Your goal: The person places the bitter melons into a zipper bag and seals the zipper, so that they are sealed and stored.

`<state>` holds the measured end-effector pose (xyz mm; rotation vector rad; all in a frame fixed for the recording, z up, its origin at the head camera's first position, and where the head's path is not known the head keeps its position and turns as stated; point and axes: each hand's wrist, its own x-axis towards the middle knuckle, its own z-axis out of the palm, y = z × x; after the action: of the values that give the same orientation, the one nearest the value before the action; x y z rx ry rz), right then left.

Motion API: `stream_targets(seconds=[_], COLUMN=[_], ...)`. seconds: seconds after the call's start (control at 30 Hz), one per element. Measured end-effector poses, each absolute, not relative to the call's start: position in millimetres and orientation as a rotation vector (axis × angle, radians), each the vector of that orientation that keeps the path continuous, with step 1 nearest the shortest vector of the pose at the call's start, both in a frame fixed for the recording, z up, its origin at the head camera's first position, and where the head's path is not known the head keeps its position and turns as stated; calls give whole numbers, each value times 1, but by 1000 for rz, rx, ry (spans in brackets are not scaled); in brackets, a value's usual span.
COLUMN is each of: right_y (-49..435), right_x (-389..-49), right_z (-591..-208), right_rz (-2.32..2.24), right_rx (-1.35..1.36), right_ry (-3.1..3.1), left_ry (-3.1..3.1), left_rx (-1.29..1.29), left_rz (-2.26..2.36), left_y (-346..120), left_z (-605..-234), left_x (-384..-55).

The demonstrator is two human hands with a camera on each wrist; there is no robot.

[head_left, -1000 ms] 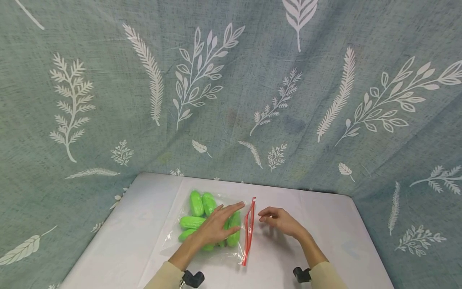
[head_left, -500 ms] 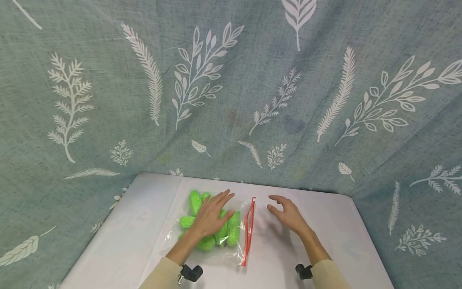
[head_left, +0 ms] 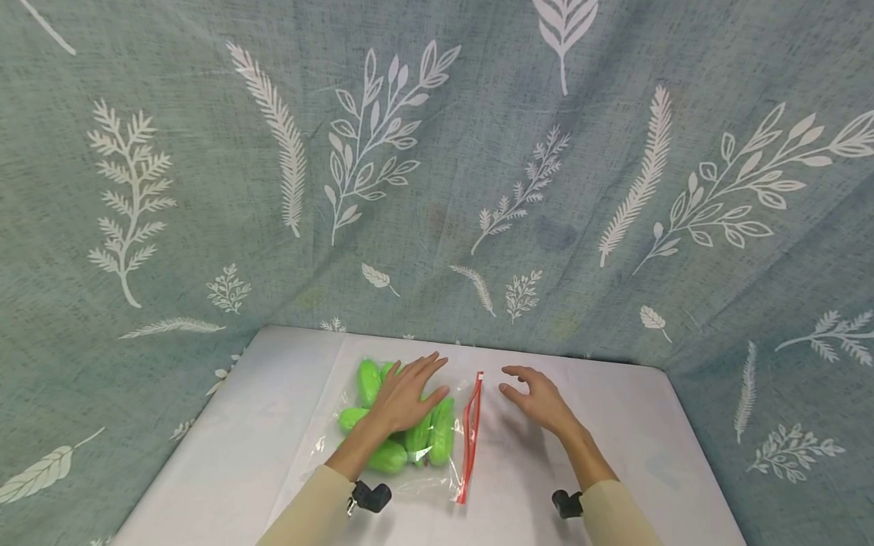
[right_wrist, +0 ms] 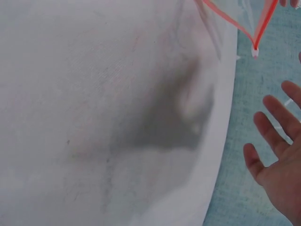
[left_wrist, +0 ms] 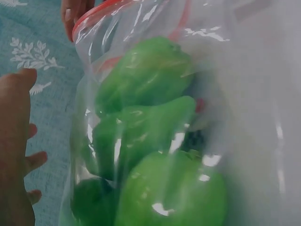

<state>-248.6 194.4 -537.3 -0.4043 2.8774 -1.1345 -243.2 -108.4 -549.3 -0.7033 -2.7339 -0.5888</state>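
A clear zip bag (head_left: 437,479) with a red zip edge (head_left: 471,432) lies flat on the table, its mouth toward the right. Inside are several plump green cucumbers (head_left: 442,432), seen through the film in the left wrist view, where one cucumber (left_wrist: 171,193) fills the lower middle. My left hand (head_left: 410,394) is over the bag with its fingers spread, hiding some cucumbers; it grips nothing. To the right of the zip edge, my right hand (head_left: 542,398) hovers with fingers loosely bent and nothing in them. A small white slider (right_wrist: 255,51) sits at the far end of the red zip.
The bag rests on a white-covered table (head_left: 614,425), left of its middle. Behind and beside the table hangs a blue-green cloth (head_left: 437,189) printed with white leaves. Dark wrist mounts (head_left: 372,497) show near both beige sleeves (head_left: 314,508).
The left hand has drawn back leftward from near the zip edge, over the cucumbers. The right hand has moved slightly right and away from the zip, with fingers more extended. The bag stays put.
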Motion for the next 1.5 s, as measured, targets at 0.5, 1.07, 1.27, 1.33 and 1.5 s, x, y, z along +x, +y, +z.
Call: stream_targets(seconds=[0.5,1.07,1.27,1.33,1.5], right_y=[170,139,136,135,132], right_x=[-265,-266,-266,-266,-265], right_z=[-555,-558,-559,-559,-555], right_rz=[-1180,-1360,-1452,-1451,-1450], right_rx=[-247,-215,-218,-243,-308], right_ry=[2780,2620,2540,2541,2548], left_ry=[-2922,-2973,-2953,-2936,-2853], left_rx=[-748,-801,-820,-823,-803], left_rz=[-562,-690,-634,-605,-616], left_y=[-84,-73,-68,-67,-62], left_z=[-554,-546,-545,-546,-547], left_x=[-270,-267,-268,-269,-273])
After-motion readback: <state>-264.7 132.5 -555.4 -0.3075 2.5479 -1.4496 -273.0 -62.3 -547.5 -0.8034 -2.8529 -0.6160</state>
